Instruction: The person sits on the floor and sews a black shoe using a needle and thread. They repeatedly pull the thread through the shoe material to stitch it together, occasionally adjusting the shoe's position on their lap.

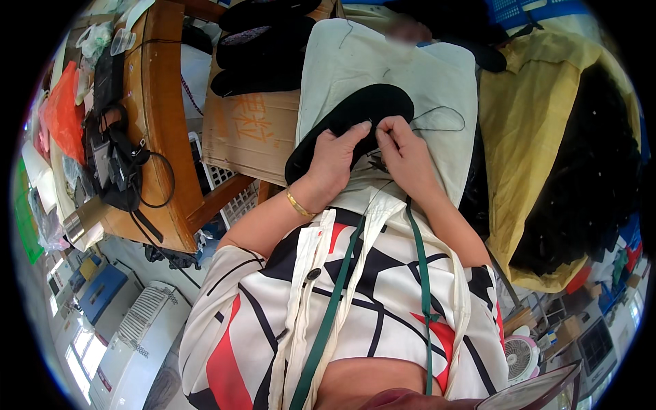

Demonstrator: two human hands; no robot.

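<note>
A black cloth shoe (348, 119), long and rounded at the ends, lies slanted across the pale cloth (447, 89) over my lap. My left hand (331, 160) is closed on its near edge, thumb on top, fingers hidden beneath. At the shoe's right edge my right hand (404, 152) makes a pinch, thumb against forefinger. Whatever is between those fingertips is too small to make out. A dark thread (463, 120) loops over the cloth just right of this hand. Something small and dark, partly hidden, sits between my wrists.
Several black shoes (263, 44) rest on a cardboard box (249, 133) at the upper left. Beside it stands a wooden table (160, 123) with bags and straps. At the right, a yellow sack (523, 130) holds a mass of black pieces (574, 184). A fan (521, 355) is lower right.
</note>
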